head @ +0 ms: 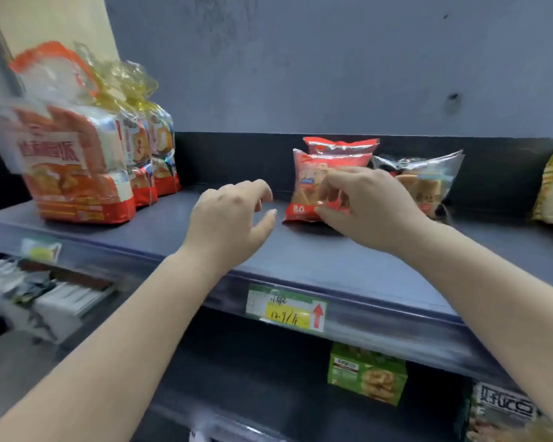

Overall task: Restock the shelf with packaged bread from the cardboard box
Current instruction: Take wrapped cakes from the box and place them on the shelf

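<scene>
While my right hand (pixel 367 208) pinched the front of the red bread packet (pixel 313 186) standing at the middle of the dark shelf (pixel 316 260), its grip closed on the wrapper, my left hand (pixel 230 218) hovered just beside it with loosely curled fingers holding nothing. Behind stood a second red packet (pixel 342 145); a clear-wrapped packet (pixel 428 183) sat right of it; orange loaf bags (pixel 77 167) filled the upper left.
</scene>
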